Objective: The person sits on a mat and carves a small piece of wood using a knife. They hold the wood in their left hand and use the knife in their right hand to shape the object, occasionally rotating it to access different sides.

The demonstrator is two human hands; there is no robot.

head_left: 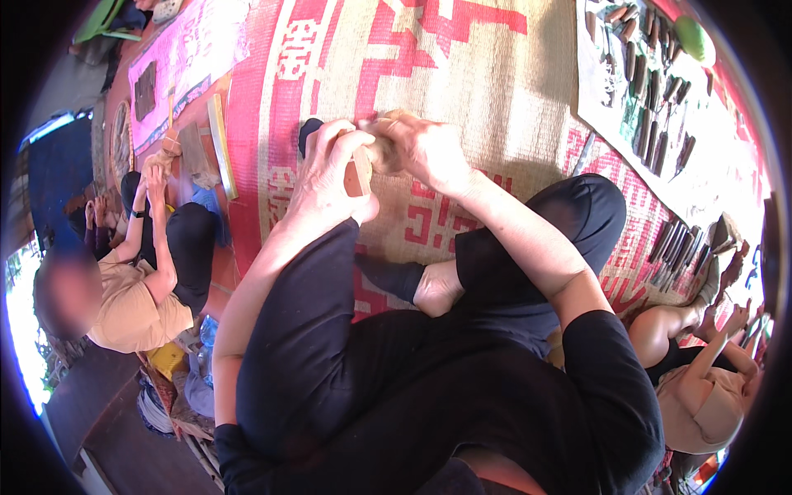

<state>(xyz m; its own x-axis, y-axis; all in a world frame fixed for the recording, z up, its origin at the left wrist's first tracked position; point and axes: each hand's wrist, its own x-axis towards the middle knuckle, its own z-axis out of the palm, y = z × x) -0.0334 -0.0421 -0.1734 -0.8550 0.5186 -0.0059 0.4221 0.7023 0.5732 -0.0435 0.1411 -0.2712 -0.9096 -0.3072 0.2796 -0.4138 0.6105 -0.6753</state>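
Observation:
My left hand is closed around a small brown wooden block, one flat face of which shows between the fingers and thumb. Against it, my right hand has its fingers bent and pressed together over a rough tan-brown piece. Whether that piece is part of the block or a separate thing I cannot tell. Both hands meet above the mat, in front of my bent knees.
Under me lies a red and cream woven mat. Many dark-handled carving tools rest on a white sheet at the far right, with more tools nearer. A co-worker sits at left, another person at right.

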